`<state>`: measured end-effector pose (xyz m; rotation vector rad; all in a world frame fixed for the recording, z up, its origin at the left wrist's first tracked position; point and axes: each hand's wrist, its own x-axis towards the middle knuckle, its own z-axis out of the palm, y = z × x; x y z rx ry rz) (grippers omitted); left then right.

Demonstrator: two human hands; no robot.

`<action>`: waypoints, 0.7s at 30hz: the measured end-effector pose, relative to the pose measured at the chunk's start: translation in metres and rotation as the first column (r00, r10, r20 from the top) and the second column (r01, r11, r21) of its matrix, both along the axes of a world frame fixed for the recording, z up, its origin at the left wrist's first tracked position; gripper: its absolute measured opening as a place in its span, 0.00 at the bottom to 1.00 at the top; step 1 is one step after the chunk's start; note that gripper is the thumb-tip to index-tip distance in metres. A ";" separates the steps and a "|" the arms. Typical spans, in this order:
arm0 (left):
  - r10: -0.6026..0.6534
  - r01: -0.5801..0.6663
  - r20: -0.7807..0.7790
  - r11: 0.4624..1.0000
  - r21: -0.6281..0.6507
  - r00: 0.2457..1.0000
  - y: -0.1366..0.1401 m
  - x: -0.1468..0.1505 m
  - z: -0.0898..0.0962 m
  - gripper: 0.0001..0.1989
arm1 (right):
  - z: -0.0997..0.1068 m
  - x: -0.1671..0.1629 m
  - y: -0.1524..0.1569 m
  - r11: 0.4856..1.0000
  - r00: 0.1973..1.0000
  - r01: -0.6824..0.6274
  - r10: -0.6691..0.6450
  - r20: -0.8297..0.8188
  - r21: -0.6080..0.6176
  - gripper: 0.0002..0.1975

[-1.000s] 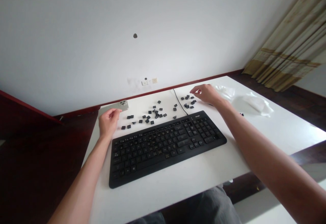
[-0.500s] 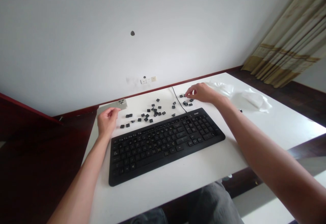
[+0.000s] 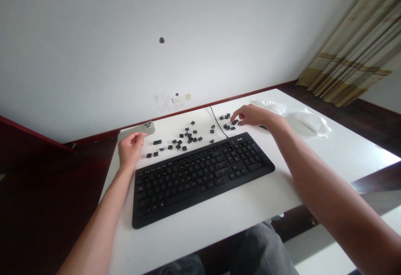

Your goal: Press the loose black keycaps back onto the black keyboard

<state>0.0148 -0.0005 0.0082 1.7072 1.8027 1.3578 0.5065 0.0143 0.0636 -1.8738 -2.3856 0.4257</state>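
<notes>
A black keyboard [image 3: 200, 175] lies slanted on the white table [image 3: 328, 158]. Behind it, several loose black keycaps [image 3: 184, 138] are scattered, and a smaller group of keycaps [image 3: 228, 122] lies right of the black cable [image 3: 219, 127]. My right hand [image 3: 255, 115] reaches over the keyboard's far right corner, fingers apart, with its fingertips at that smaller group. My left hand [image 3: 129, 150] rests on the table beside the keyboard's far left corner. Its fingers are loosely curled and I cannot see whether anything is inside them.
A phone [image 3: 147, 128] lies face down at the table's far left corner. Crumpled clear plastic [image 3: 308, 121] sits at the far right. A white wall with sockets [image 3: 181, 98] stands behind, with a curtain [image 3: 354, 66] on the right. My lap shows under the near edge.
My right hand has slid left and down onto the small keycap group by the cable. My left hand has barely moved. The view has shifted slightly.
</notes>
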 end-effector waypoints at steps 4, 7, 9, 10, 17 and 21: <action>-0.006 0.006 0.014 1.000 -0.004 1.000 0.000 0.001 0.000 0.14 | -0.001 -0.009 -0.002 0.999 0.999 0.027 -0.028 -0.028 -0.016 0.12; -0.016 0.016 0.014 1.000 0.003 1.000 0.000 0.001 0.000 0.14 | -0.001 -0.012 -0.002 0.999 0.998 0.041 -0.041 -0.050 -0.001 0.09; -0.015 0.015 0.013 1.000 0.003 1.000 0.000 0.001 0.000 0.14 | -0.001 -0.013 -0.002 0.999 0.998 0.043 -0.042 -0.051 0.021 0.08; -0.011 0.011 0.013 1.000 0.002 1.000 0.000 0.001 0.000 0.14 | -0.002 -0.013 -0.002 0.999 0.998 0.042 -0.040 -0.048 0.031 0.08; -0.002 0.002 0.003 1.000 -0.009 1.000 0.000 0.001 0.000 0.14 | -0.004 -0.015 -0.001 0.998 0.997 0.059 -0.058 -0.058 0.022 0.07; 0.002 -0.002 0.005 1.000 -0.013 1.000 0.000 0.001 0.000 0.14 | -0.001 -0.009 -0.002 0.996 0.996 0.080 -0.078 -0.041 0.045 0.10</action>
